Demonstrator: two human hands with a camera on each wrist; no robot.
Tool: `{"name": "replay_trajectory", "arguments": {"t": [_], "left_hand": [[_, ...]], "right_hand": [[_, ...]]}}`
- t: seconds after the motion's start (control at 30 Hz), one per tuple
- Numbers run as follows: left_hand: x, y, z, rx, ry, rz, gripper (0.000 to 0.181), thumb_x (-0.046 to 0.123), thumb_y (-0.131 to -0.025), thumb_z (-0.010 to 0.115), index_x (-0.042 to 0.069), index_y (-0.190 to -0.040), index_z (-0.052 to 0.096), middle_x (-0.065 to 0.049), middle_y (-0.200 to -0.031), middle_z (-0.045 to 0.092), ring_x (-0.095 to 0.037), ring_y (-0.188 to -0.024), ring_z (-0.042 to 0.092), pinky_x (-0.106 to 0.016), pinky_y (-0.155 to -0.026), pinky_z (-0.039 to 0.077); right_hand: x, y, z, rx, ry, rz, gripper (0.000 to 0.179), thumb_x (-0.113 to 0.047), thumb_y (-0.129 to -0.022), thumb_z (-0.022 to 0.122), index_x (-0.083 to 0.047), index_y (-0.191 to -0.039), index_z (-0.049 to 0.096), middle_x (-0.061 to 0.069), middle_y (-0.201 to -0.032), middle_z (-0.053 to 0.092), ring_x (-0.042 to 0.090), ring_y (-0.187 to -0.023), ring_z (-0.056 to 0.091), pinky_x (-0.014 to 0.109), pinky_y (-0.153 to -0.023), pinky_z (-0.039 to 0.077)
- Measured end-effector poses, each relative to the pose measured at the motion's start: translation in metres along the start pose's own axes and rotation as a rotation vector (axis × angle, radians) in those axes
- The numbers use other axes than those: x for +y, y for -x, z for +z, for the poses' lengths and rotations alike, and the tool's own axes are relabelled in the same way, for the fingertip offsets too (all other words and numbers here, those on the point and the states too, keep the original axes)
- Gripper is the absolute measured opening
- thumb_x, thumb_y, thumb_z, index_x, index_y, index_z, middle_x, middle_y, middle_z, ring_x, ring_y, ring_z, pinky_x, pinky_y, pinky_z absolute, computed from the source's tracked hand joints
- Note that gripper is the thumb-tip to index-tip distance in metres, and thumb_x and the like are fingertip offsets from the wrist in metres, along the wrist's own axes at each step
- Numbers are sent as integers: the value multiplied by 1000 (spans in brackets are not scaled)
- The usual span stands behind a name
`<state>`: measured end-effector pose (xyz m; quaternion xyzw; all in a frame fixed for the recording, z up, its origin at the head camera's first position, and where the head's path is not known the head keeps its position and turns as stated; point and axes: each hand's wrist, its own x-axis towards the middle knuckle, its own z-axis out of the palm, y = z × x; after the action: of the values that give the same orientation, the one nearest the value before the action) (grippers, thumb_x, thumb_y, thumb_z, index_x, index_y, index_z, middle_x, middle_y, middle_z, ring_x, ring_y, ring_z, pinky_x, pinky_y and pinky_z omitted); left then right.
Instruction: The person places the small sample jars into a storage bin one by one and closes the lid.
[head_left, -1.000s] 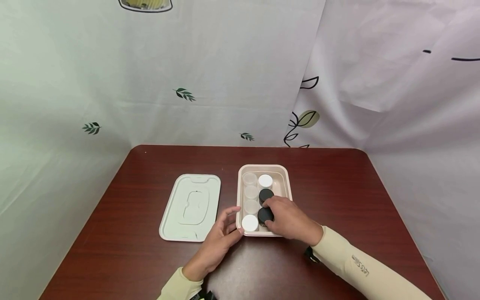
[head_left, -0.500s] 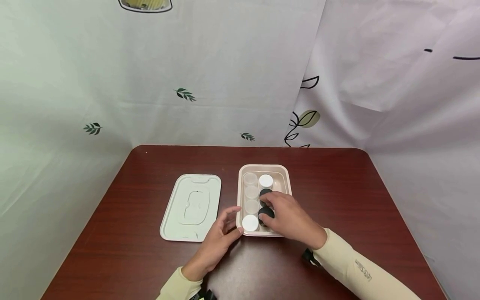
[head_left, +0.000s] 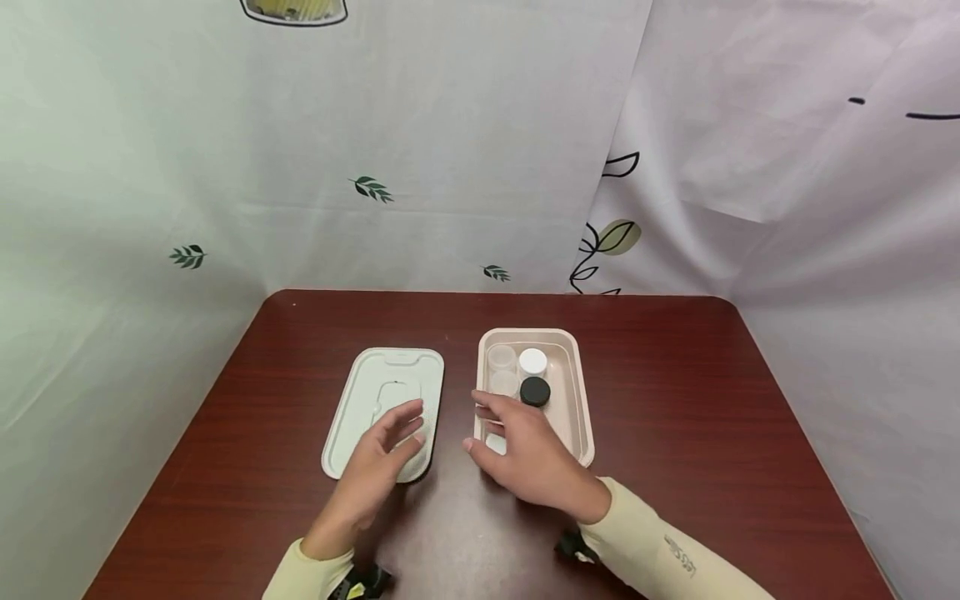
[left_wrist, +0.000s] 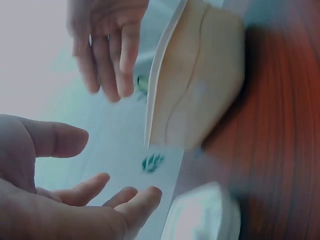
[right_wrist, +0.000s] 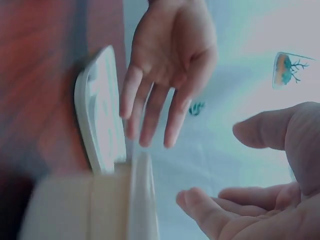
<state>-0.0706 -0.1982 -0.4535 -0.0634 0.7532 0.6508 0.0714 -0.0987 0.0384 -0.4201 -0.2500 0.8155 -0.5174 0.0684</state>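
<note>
My left hand (head_left: 367,471) is over the near part of the pale lid (head_left: 352,408), fingers extended and apart from the thumb, nothing between them. The right hand (head_left: 536,454), also holding nothing, hovers over the near left part of the cream tub (head_left: 587,417). Inside the tub stand small jars: a black-capped one (head_left: 535,392), a white-capped one (head_left: 532,362) and a translucent one (head_left: 501,358) among them. Another white cap (head_left: 497,444) shows between the right thumb and fingers. That hand hides the rest of the near jars. Both wrist views show the palms facing each other with fingers spread.
The dark red wooden table (head_left: 675,375) carries the tub and, left of it, the lid. White cloth (head_left: 420,125) with leaf prints hangs behind the table and along its sides.
The left hand has let go of the tub's near left edge and moved left over the lid. The right hand has left the black caps and shifted left and toward me, its fingers opened.
</note>
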Motion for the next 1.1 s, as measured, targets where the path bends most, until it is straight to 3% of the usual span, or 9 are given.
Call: {"name": "replay_trajectory", "arguments": {"t": [0.17,0.33,0.47,0.6,0.7,0.9,1.1], "left_hand": [[-4,2,-25,79,11,-49,48,6,-107,56,0,-155,48,-21,-159,49,-29,-148,49,-10,-98,46],[-7,5,-49,144,88,-116,49,5,-109,52,-4,-156,44,-25,-160,45,-5,-135,56,-9,-98,47],[-13,4,-68,183,130,-160,51,5,-109,50,-5,-158,39,-23,-162,39,3,-131,56,-9,-100,47],[-22,-1,-89,225,124,-194,53,9,-109,54,-4,-158,40,-21,-162,40,4,-130,57,-9,-99,47],[-30,-5,-102,238,114,-216,54,10,-109,53,-3,-159,39,-21,-164,40,5,-130,57,-8,-98,47],[-42,-8,-113,275,112,-244,53,7,-110,50,-2,-161,38,-20,-167,37,10,-121,60,-8,-99,47],[-49,-11,-118,264,106,-237,54,8,-109,54,-3,-160,39,-18,-162,42,14,-111,61,-10,-97,49]], "right_hand": [[-3,-7,26,-43,-156,57,61,-16,-101,69,5,-154,47,23,-152,57,34,-138,61,36,-107,53],[-6,-14,57,-65,-270,75,64,-12,-102,65,9,-157,39,28,-160,45,39,-148,49,39,-114,47],[-4,-18,80,-42,-302,76,66,-11,-103,62,13,-157,33,33,-161,38,43,-151,43,43,-118,42],[4,-19,100,23,-289,84,65,-8,-102,60,14,-157,33,34,-160,39,42,-152,42,48,-118,41],[10,-19,110,79,-215,86,64,-6,-101,60,14,-156,35,33,-159,43,40,-149,46,48,-117,44],[20,-22,116,137,-87,118,61,-4,-100,58,13,-156,38,29,-159,45,38,-149,47,51,-119,41],[30,-25,120,145,-180,130,59,1,-102,53,14,-157,34,32,-162,40,40,-151,42,45,-117,43]]}}
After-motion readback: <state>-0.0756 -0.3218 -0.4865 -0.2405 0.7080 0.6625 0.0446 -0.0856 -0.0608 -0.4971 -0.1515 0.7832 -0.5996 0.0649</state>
